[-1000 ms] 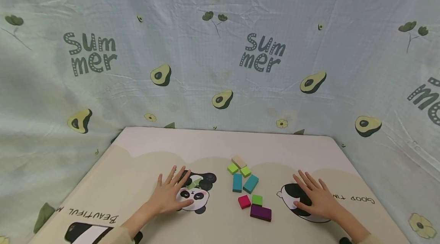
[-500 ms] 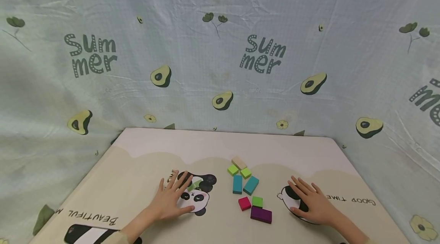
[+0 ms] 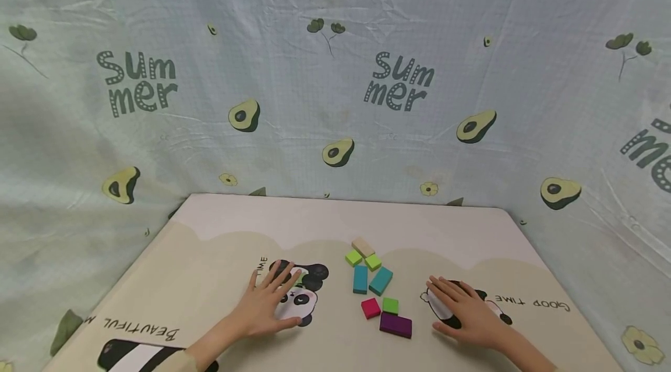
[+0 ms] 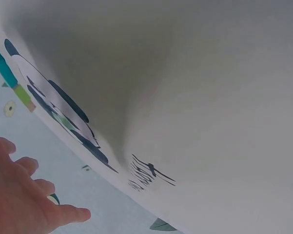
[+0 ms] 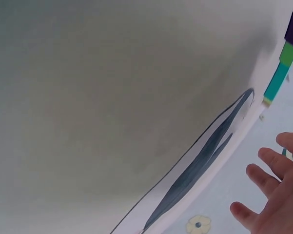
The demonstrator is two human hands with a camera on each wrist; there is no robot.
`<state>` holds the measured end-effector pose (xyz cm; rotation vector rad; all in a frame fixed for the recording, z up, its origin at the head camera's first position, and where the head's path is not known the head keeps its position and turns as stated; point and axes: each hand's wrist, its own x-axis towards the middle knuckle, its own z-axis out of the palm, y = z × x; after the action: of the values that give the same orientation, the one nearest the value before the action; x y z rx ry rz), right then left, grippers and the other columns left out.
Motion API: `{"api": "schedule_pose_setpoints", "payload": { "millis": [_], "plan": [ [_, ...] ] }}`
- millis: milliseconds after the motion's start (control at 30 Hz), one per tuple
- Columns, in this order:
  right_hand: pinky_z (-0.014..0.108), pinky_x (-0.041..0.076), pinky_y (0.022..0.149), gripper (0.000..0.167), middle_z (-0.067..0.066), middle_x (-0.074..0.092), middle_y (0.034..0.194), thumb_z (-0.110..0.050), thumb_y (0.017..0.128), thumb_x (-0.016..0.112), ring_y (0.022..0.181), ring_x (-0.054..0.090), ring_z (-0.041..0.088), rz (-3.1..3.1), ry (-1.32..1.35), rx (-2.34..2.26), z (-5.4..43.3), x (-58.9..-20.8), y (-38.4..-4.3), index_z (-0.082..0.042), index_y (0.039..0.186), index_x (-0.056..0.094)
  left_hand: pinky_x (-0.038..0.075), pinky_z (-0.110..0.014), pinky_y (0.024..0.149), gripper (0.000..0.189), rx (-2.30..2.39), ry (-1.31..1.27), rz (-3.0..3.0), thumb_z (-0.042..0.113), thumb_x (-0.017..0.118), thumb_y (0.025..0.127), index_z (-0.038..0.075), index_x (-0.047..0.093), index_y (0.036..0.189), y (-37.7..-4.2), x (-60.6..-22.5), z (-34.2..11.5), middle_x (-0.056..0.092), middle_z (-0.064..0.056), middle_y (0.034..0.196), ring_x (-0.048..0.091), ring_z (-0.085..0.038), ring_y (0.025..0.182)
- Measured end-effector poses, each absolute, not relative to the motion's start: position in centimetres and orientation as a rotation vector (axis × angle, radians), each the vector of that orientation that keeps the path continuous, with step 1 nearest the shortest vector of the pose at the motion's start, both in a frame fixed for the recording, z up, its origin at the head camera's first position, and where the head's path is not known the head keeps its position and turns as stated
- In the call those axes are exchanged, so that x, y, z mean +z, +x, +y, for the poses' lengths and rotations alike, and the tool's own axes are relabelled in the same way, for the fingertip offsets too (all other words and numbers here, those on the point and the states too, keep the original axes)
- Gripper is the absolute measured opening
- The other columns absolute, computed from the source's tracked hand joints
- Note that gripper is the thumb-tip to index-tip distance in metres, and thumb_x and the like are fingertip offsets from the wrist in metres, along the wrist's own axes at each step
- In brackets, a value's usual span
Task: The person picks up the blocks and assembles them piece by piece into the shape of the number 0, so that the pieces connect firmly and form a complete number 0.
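Note:
My left hand [image 3: 262,306] is spread over the printed panda at the left of the blocks, palm down, holding nothing. On the other side, my right hand [image 3: 469,314] hovers with extended fingers over another panda print, also holding nothing. Between them lies a loose column of blocks: a tan block [image 3: 363,247] at the far end, two lime-green blocks [image 3: 373,262], two teal blocks [image 3: 381,281], a red block [image 3: 370,308], a green block [image 3: 390,305] and a purple block [image 3: 395,325] nearest me. Both wrist views show fingers apart from the blocks.
The table mat [image 3: 335,218] is cream and pink, printed with pandas and lettering. A pale curtain [image 3: 283,69] with avocado prints rises behind the mat's far edge and along both sides.
My right hand has moved left, toward the blocks, and its fingers have drawn closer together. My left hand has shifted slightly right. The blocks stay where they were.

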<state>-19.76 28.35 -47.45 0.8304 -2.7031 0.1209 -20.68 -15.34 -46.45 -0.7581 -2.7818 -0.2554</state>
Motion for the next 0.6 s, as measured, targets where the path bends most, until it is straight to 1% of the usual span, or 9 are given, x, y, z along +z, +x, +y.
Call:
{"api": "schedule_pose_setpoints", "payload": {
  "millis": [67,133,167,267,333,400,467,533,600],
  "plan": [
    [0.046,0.025,0.093,0.07,0.003,0.046,0.135,-0.052,0.076,0.06,0.121,0.043,0.025,-2.72,0.857,0.151,28.0,-47.3,-19.6,-0.015,0.133,0.042,0.02,-0.067,0.094,0.082,-0.256,-0.772,-2.776,0.064,0.055,0.071,0.019,0.036,0.137,-20.6,-46.4,-15.2,0.031,-0.006,0.144,0.027,-0.036,0.132],
    [0.045,0.024,0.094,0.069,0.002,0.046,0.134,-0.053,0.077,0.059,0.121,0.043,0.024,-2.735,0.878,0.163,27.6,-47.2,-19.5,-0.016,0.133,0.042,0.019,-0.067,0.094,0.082,-0.269,-0.79,-2.775,0.063,0.056,0.071,0.018,0.036,0.137,-20.5,-46.3,-15.0,0.031,-0.006,0.144,0.026,-0.036,0.132],
    [0.045,0.025,0.093,0.069,0.003,0.047,0.134,-0.053,0.077,0.059,0.121,0.044,0.024,-2.736,0.896,0.165,27.4,-47.1,-19.4,-0.016,0.133,0.043,0.019,-0.068,0.094,0.082,-0.277,-0.802,-2.778,0.063,0.056,0.071,0.018,0.035,0.137,-20.5,-46.3,-15.0,0.03,-0.006,0.145,0.026,-0.036,0.132],
    [0.035,0.016,0.097,0.068,0.001,0.049,0.132,-0.052,0.077,0.059,0.119,0.045,0.022,-2.711,0.946,0.154,26.9,-46.9,-19.2,-0.016,0.132,0.044,0.018,-0.068,0.094,0.083,-0.294,-0.826,-2.781,0.062,0.056,0.072,0.018,0.033,0.138,-20.4,-46.4,-14.7,0.03,-0.005,0.145,0.024,-0.035,0.133],
    [0.03,0.012,0.098,0.066,0.001,0.051,0.129,-0.051,0.077,0.061,0.117,0.048,0.021,-2.668,0.984,0.129,26.6,-46.8,-19.1,-0.015,0.131,0.046,0.019,-0.068,0.094,0.082,-0.301,-0.845,-2.776,0.061,0.056,0.072,0.017,0.033,0.138,-20.3,-46.5,-14.5,0.031,-0.005,0.145,0.025,-0.035,0.133],
    [0.024,0.008,0.095,0.064,0.0,0.052,0.128,-0.049,0.077,0.061,0.116,0.049,0.018,-2.641,1.009,0.122,26.3,-46.8,-19.0,-0.016,0.13,0.047,0.019,-0.068,0.094,0.082,-0.31,-0.86,-2.791,0.06,0.056,0.073,0.017,0.032,0.139,-20.3,-46.5,-14.3,0.03,-0.004,0.145,0.024,-0.034,0.134],
    [0.025,0.011,0.095,0.062,-0.002,0.053,0.126,-0.049,0.077,0.062,0.114,0.05,0.016,-2.629,1.022,0.123,25.9,-46.9,-19.0,-0.017,0.129,0.048,0.019,-0.068,0.094,0.082,-0.319,-0.873,-2.812,0.06,0.055,0.074,0.018,0.031,0.139,-20.3,-46.4,-14.1,0.03,-0.004,0.145,0.022,-0.034,0.134],
    [0.028,0.019,0.097,0.06,-0.005,0.053,0.125,-0.049,0.078,0.06,0.113,0.05,0.012,-2.642,1.028,0.131,25.6,-47.0,-18.8,-0.019,0.129,0.048,0.018,-0.067,0.095,0.081,-0.316,-0.891,-2.83,0.06,0.054,0.075,0.018,0.029,0.14,-20.3,-46.3,-13.8,0.029,-0.004,0.146,0.02,-0.033,0.135],
    [0.035,0.029,0.094,0.058,-0.008,0.053,0.123,-0.05,0.079,0.058,0.111,0.05,0.01,-2.658,1.034,0.135,25.2,-47.0,-18.7,-0.021,0.128,0.048,0.017,-0.067,0.096,0.081,-0.316,-0.912,-2.838,0.06,0.054,0.075,0.018,0.029,0.14,-20.3,-46.1,-13.6,0.028,-0.005,0.146,0.02,-0.033,0.135]
  ]
}}
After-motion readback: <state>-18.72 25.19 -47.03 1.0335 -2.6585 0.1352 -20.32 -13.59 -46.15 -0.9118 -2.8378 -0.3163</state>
